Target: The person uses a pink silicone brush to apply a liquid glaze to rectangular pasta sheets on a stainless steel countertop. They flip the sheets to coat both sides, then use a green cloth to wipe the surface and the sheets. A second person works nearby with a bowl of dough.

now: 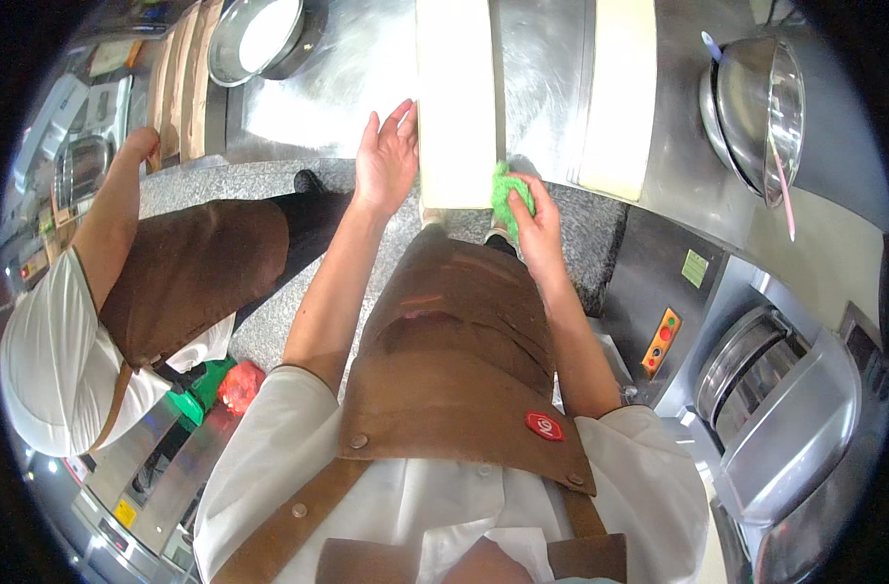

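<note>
In front of me lies a long cream-white slab or board (455, 109), its near end jutting past the edge of the steel worktop (327, 109). My left hand (387, 164) is palm up at the board's left side, fingers spread and holding nothing. The fingertips meet or nearly meet that edge; contact is hard to tell. A crumpled green cloth (511, 201) is gripped in my right hand (540, 223), against the board's near right corner. To the right rests a second pale board (619, 102), also reaching the worktop's front edge.
At far left a co-worker in a brown apron (196, 270) reaches to stacked brown boards (185, 80). A steel bowl of white contents (258, 40) stands behind. Nested steel bowls (751, 117) with a pink-handled utensil (782, 190) sit right, above a large mixer (787, 423).
</note>
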The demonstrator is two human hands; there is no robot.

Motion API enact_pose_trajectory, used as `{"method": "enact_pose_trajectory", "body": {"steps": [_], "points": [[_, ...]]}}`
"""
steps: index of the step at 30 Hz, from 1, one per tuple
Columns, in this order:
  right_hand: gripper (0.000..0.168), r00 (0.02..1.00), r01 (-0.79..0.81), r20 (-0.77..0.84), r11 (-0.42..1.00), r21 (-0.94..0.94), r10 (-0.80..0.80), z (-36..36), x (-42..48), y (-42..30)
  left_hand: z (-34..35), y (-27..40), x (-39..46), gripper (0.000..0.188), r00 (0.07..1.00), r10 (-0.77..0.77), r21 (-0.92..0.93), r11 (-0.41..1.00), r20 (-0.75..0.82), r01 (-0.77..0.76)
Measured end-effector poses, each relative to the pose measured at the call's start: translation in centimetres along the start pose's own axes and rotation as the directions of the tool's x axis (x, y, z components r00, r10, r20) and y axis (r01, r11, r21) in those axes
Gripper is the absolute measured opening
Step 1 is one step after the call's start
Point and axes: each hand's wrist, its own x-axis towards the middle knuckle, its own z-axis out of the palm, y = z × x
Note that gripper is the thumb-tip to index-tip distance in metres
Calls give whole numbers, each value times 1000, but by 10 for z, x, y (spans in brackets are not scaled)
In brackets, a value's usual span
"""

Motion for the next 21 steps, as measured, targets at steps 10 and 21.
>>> {"method": "enact_pose_trajectory", "body": {"steps": [10, 21], "points": [[26, 855, 130, -507, 899, 419, 112, 78, -49, 11, -8, -4, -4, 67, 998, 31, -57, 998, 47, -28], [25, 745, 291, -643, 779, 555, 179, 161, -50, 25, -18, 2, -1, 68, 992, 9, -65, 998, 124, -1]]}}
